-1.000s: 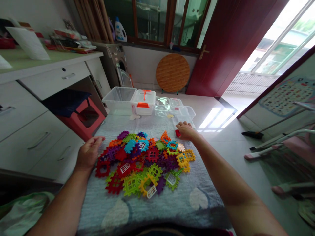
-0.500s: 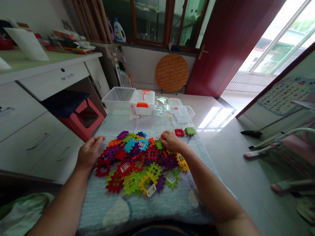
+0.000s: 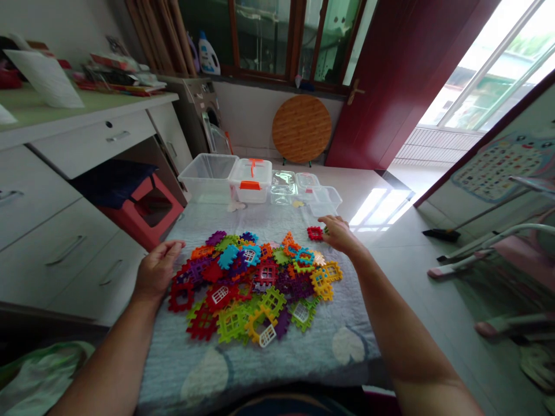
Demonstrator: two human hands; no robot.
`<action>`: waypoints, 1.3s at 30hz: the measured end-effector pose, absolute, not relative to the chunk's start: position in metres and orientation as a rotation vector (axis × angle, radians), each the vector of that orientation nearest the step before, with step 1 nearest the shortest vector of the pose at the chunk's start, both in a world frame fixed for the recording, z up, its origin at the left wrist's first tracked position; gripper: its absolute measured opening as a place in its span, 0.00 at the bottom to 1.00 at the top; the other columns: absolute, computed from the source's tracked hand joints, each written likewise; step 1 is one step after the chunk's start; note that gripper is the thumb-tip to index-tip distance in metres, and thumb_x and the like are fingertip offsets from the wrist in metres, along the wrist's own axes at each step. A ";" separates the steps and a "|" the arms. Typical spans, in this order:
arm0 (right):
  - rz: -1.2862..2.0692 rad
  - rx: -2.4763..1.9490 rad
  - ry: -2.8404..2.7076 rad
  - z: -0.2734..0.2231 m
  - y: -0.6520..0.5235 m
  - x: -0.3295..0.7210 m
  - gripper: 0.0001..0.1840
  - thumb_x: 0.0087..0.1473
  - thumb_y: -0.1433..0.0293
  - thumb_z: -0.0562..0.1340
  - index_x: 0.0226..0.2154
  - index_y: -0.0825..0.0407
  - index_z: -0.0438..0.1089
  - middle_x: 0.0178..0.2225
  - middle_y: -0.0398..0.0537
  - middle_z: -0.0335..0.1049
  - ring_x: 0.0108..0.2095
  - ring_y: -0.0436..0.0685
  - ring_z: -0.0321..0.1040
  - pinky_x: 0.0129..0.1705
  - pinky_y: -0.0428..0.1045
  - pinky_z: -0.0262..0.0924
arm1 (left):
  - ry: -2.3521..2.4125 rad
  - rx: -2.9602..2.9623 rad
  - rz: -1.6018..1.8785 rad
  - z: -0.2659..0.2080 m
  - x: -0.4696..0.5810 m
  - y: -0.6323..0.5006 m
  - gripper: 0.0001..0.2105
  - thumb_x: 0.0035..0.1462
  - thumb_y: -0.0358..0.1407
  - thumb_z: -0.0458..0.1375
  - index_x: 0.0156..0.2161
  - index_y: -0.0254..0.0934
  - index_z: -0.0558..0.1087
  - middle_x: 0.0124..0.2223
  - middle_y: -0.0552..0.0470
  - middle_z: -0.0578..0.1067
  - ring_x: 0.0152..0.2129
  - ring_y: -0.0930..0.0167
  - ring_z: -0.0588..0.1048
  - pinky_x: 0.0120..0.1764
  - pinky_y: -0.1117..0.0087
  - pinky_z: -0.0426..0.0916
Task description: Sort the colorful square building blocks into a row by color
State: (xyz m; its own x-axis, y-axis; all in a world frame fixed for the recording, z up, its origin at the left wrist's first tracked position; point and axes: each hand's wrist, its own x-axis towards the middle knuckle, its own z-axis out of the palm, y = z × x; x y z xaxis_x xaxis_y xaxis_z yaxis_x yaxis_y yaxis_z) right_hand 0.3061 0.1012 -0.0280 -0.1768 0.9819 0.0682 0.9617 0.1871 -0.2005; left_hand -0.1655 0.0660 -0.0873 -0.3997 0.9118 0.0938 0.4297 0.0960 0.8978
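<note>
A heap of colourful interlocking plastic building pieces (image 3: 243, 277) covers the middle of the cloth. Some are solid squares, others window frames, several with white lattice inserts. At the heap's left edge rests my left hand (image 3: 160, 266), thumb and fingers together, with nothing visible in them. My right hand (image 3: 340, 234) is beyond the heap on the right. Its fingers are curled over a green building piece (image 3: 326, 230), mostly hidden beneath the hand. Just left of those fingers lies a red window-frame piece (image 3: 314, 233), apart from the heap.
Along the table's far edge stand an open clear bin (image 3: 208, 179), a lidded clear box (image 3: 250, 185) with orange latches, and smaller clear containers (image 3: 284, 188). A red stool (image 3: 150, 208) is left of the table; a pink chair (image 3: 515, 260) stands at right.
My right hand has left the heap and moved right to the green piece, uncovering blue, orange and yellow pieces. My left hand has stayed in place.
</note>
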 end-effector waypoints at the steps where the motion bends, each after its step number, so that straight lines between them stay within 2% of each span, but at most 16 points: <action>1: 0.139 -1.904 -2.306 -0.030 0.102 0.310 0.29 0.49 0.75 0.60 0.56 0.49 0.68 0.56 0.56 0.68 0.56 0.68 0.60 0.56 0.60 0.53 | 1.882 1.316 1.266 -0.088 -0.166 0.066 0.18 0.54 0.49 0.57 0.43 0.40 0.77 0.45 0.48 0.80 0.48 0.61 0.76 0.56 0.61 0.66; 6: 0.077 -1.866 -2.512 -0.039 0.111 0.300 0.28 0.49 0.71 0.61 0.55 0.48 0.68 0.57 0.56 0.67 0.58 0.71 0.54 0.57 0.63 0.48 | 1.873 1.314 1.284 -0.089 -0.167 0.067 0.18 0.53 0.48 0.58 0.43 0.38 0.77 0.46 0.47 0.80 0.48 0.60 0.76 0.56 0.60 0.65; 14: 0.110 -1.934 -2.643 -0.035 0.126 0.287 0.20 0.43 0.72 0.64 0.43 0.51 0.73 0.48 0.59 0.70 0.51 0.70 0.60 0.51 0.61 0.53 | 1.864 1.319 1.288 -0.087 -0.165 0.066 0.19 0.53 0.50 0.57 0.42 0.38 0.76 0.45 0.48 0.80 0.48 0.62 0.76 0.56 0.63 0.66; 17: 0.120 -1.931 -2.652 -0.033 0.127 0.286 0.20 0.44 0.70 0.65 0.44 0.50 0.73 0.48 0.58 0.69 0.51 0.69 0.59 0.51 0.61 0.54 | 1.846 1.316 1.309 -0.088 -0.165 0.066 0.18 0.53 0.50 0.57 0.42 0.39 0.76 0.44 0.49 0.80 0.47 0.63 0.76 0.55 0.64 0.67; 21: 0.130 -1.952 -2.653 -0.027 0.125 0.281 0.22 0.45 0.72 0.65 0.46 0.49 0.72 0.49 0.57 0.69 0.51 0.69 0.60 0.51 0.61 0.54 | 1.832 1.299 1.321 -0.090 -0.166 0.066 0.19 0.53 0.50 0.58 0.42 0.38 0.77 0.44 0.50 0.80 0.46 0.63 0.76 0.55 0.65 0.67; 25: 0.125 -1.833 -2.583 -0.009 0.103 0.257 0.23 0.50 0.71 0.62 0.51 0.51 0.69 0.53 0.58 0.66 0.53 0.69 0.59 0.52 0.60 0.54 | 1.826 1.310 1.324 -0.091 -0.166 0.067 0.19 0.53 0.50 0.58 0.42 0.38 0.77 0.44 0.49 0.80 0.46 0.63 0.76 0.54 0.65 0.66; 29: 0.332 -1.358 -2.643 0.002 0.060 0.209 0.18 0.56 0.63 0.62 0.49 0.48 0.70 0.46 0.51 0.71 0.48 0.63 0.62 0.51 0.57 0.55 | 1.840 1.330 1.318 -0.090 -0.166 0.067 0.18 0.53 0.49 0.58 0.42 0.38 0.77 0.43 0.50 0.80 0.45 0.64 0.76 0.53 0.66 0.66; 32: 0.310 -1.297 -2.669 0.000 0.034 0.181 0.24 0.54 0.54 0.65 0.49 0.48 0.69 0.44 0.53 0.71 0.47 0.65 0.62 0.50 0.59 0.55 | 1.847 1.331 1.314 -0.089 -0.166 0.066 0.19 0.53 0.49 0.57 0.42 0.37 0.77 0.43 0.50 0.80 0.45 0.64 0.76 0.52 0.67 0.67; 39: 0.283 -1.328 -2.661 -0.013 0.022 0.169 0.18 0.52 0.63 0.67 0.46 0.51 0.70 0.43 0.55 0.71 0.44 0.64 0.63 0.49 0.58 0.55 | 1.878 1.341 1.308 -0.087 -0.164 0.065 0.18 0.53 0.49 0.58 0.41 0.38 0.77 0.42 0.50 0.81 0.44 0.65 0.77 0.51 0.68 0.68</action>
